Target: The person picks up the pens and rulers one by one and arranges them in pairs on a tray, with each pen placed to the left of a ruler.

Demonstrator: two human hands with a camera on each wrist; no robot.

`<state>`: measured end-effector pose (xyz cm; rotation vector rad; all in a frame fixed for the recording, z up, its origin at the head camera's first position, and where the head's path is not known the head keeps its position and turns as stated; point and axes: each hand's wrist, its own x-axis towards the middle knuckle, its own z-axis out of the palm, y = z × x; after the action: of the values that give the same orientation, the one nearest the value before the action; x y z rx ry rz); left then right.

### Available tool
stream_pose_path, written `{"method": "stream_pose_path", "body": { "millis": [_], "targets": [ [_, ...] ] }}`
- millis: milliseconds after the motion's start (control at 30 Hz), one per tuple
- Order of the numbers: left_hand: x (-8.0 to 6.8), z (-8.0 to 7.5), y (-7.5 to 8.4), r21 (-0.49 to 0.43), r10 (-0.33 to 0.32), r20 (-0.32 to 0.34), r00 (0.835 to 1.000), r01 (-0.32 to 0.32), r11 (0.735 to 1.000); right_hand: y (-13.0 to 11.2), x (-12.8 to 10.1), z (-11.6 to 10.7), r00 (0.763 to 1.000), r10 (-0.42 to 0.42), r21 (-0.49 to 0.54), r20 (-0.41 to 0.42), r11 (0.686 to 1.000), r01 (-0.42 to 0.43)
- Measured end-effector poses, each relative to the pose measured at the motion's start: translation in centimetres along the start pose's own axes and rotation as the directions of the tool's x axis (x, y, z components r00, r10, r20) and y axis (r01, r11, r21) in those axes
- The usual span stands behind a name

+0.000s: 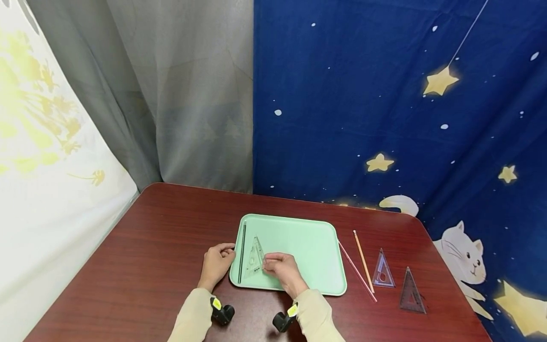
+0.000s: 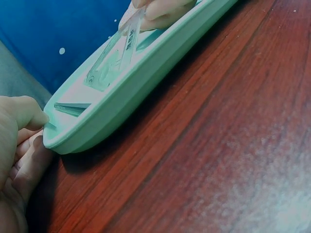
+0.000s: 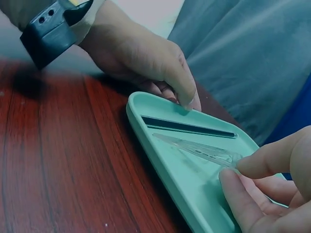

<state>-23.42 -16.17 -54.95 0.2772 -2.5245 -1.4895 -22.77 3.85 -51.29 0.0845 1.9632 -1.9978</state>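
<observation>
Sleeved wrists at the bottom of the head view: left hand [image 1: 216, 262] steadies the mint-green plastic tray [image 1: 312, 247], right hand [image 1: 284, 269] pinches a clear plastic set square [image 1: 255, 257].
Left fingers curl on the tray's left rim; right fingertips [image 3: 252, 167] hold the set square tilted at one corner, beside a black ruler [image 1: 242, 251] in the tray's left part. Judged risk: so thin a pinch may slip, dropping the square onto the ruler, or nudging the tray across the red-brown wooden table [image 1: 141, 266].
</observation>
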Motion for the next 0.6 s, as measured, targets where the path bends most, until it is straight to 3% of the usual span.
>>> {"method": "stream_pose_path", "body": {
  "millis": [200,433,600],
  "targets": [
    [-0.01,0.00,0.13,-0.001,-0.027,0.010,1.000,0.027,1.000,-0.14,-0.19,-0.05,0.998,-0.023,-0.139,-0.058,0.990,0.015],
    [0.05,-0.12,0.11,0.005,-0.035,0.018,0.999,0.035,0.999,-0.28,-0.31,-0.05,0.997,-0.059,-0.223,-0.053,0.974,0.045],
    [-0.08,-0.14,0.32,0.003,-0.035,0.021,0.999,0.035,0.999,-0.31,-0.43,-0.09,0.995,-0.098,-0.340,-0.032,0.937,0.081]
  ]
}}
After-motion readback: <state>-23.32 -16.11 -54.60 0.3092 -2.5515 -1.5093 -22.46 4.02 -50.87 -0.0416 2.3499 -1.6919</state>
